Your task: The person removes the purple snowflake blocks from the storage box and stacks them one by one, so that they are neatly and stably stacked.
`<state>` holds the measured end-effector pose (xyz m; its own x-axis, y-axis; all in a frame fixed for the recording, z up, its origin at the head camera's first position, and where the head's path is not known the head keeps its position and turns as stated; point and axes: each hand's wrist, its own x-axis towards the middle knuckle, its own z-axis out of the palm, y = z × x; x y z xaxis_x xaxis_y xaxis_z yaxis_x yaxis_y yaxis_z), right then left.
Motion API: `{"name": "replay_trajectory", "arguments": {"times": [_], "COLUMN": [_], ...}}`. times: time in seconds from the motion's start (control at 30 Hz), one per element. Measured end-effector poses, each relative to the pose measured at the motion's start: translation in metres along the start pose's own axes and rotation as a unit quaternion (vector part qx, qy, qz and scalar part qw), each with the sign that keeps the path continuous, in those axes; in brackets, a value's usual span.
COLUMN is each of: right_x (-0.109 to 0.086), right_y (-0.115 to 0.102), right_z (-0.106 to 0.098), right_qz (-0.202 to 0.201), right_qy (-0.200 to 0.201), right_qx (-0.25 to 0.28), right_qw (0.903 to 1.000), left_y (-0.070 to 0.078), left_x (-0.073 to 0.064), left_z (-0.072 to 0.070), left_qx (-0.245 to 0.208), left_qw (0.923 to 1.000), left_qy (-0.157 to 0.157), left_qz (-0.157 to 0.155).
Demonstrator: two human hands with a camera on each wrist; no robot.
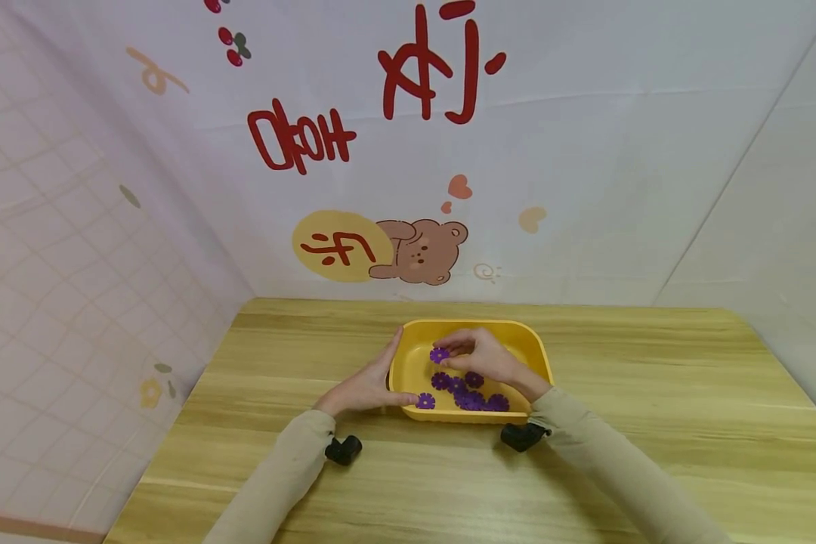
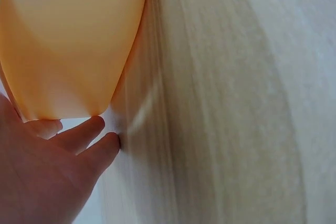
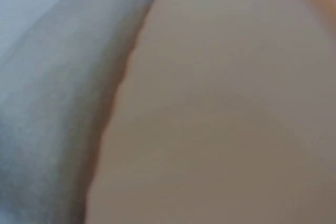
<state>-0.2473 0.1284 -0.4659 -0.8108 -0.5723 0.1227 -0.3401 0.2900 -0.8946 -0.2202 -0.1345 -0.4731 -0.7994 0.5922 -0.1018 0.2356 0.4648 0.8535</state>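
A yellow plastic basin (image 1: 539, 347) stands on the table with several purple snowflake-shaped toy discs (image 1: 472, 400) on its floor. My left hand (image 1: 367, 387) holds the basin's left end, thumb over the near rim beside a single disc (image 1: 425, 401). In the left wrist view, fingers (image 2: 79, 135) touch the basin's outer wall (image 2: 68, 51). Above the basin floor, my right hand (image 1: 483, 357) pinches one purple snowflake disc (image 1: 439, 355) between thumb and fingers. Blurred skin (image 3: 210, 103) fills most of the right wrist view, so the held disc is hidden there.
The wood-grain table (image 1: 653, 393) extends on both sides of the basin. A white printed cloth (image 1: 585, 189) hangs behind its far edge. Dark wrist devices (image 1: 343, 450) sit at both sleeve cuffs, close above the tabletop.
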Motion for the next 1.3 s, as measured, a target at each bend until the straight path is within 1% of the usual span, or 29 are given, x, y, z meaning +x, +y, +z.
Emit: {"name": "replay_trajectory", "arguments": {"times": [0.1,0.27,0.33,0.5,0.63,0.8,0.9,0.93,1.03,1.07,1.17,1.27,1.3], "right_x": [-0.003,-0.006,-0.008,-0.014,-0.023,-0.038,-0.047,-0.05,-0.057,-0.059,-0.066,-0.073,-0.076], "right_y": [-0.005,-0.014,-0.017,-0.023,-0.02,-0.011,-0.007,-0.006,-0.005,-0.004,-0.003,-0.003,-0.003], "right_z": [-0.004,-0.014,-0.017,-0.026,-0.033,-0.045,-0.053,-0.056,-0.063,-0.066,-0.073,-0.081,-0.084], "right_qz": [0.009,0.028,0.027,0.02,0.026,0.033,0.032,0.03,0.027,0.025,0.019,0.009,0.008], "right_qy": [0.006,0.026,0.032,0.036,0.044,0.067,0.076,0.079,0.087,0.09,0.098,0.108,0.112], "right_qx": [0.016,0.03,0.027,0.03,0.044,0.064,0.061,0.056,0.04,0.035,0.031,0.031,0.03], "right_qw": [0.9998,0.9988,0.9988,0.9987,0.9977,0.9951,0.9947,0.9949,0.9951,0.995,0.9945,0.9936,0.9932], "left_y": [0.0,0.0,0.0,0.001,0.001,0.001,0.001,0.002,0.017,0.017,0.015,0.001,0.001], "left_x": [0.0,0.001,0.0,-0.001,-0.001,-0.001,-0.001,-0.001,-0.006,-0.006,-0.006,-0.001,-0.001], "left_z": [0.001,0.001,0.001,0.001,0.001,0.001,0.001,0.001,-0.002,-0.002,-0.002,0.001,0.001], "left_qx": [-0.003,-0.024,-0.03,-0.028,-0.027,-0.028,-0.024,-0.023,-0.029,-0.029,-0.027,-0.015,-0.014], "left_qw": [1.0,0.9997,0.9995,0.9996,0.9996,0.9996,0.9997,0.9997,0.9995,0.9995,0.9996,0.9999,0.9999], "left_qy": [-0.001,0.0,0.001,0.004,0.004,0.0,-0.003,-0.005,-0.011,-0.01,-0.005,0.002,0.002], "left_qz": [0.003,0.005,0.002,-0.004,-0.004,0.002,0.007,0.006,0.008,0.007,0.009,0.009,0.009]}}
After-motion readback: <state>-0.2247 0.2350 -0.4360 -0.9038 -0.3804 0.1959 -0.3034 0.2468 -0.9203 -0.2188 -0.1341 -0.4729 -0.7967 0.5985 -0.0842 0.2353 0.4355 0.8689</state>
